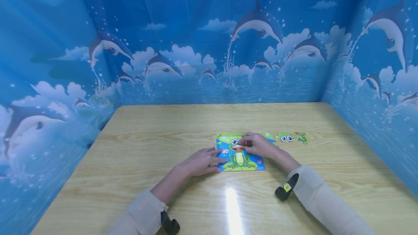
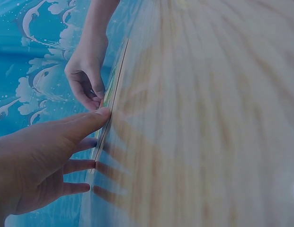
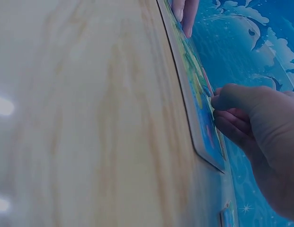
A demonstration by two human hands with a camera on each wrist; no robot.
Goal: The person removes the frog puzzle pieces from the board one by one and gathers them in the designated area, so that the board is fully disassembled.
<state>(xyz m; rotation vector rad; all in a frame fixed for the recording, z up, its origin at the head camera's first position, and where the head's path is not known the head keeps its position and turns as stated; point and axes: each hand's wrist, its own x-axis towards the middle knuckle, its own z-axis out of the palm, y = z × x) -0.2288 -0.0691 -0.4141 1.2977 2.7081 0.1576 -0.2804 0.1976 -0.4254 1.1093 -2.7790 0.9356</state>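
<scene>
A frog picture puzzle board (image 1: 219, 139) lies flat on the table, showing a green frog with a red mouth on a blue ground. My left hand (image 1: 204, 161) spreads its fingers over the board's left edge. In the left wrist view, the left thumb (image 2: 92, 124) rests at the board's near edge. Over the frog's face, my right hand (image 1: 259, 145) pinches a puzzle piece (image 3: 206, 80) with thumb and curled fingers. That piece sits slightly raised and tilted in the right wrist view. The fingers hide much of it.
To the right of the board lie loose pieces: one with frog eyes (image 1: 286, 138) and one with a small frog (image 1: 302, 138). The wood-grain table (image 1: 156, 130) is bordered by a blue dolphin curtain (image 1: 183, 46) at the back and sides.
</scene>
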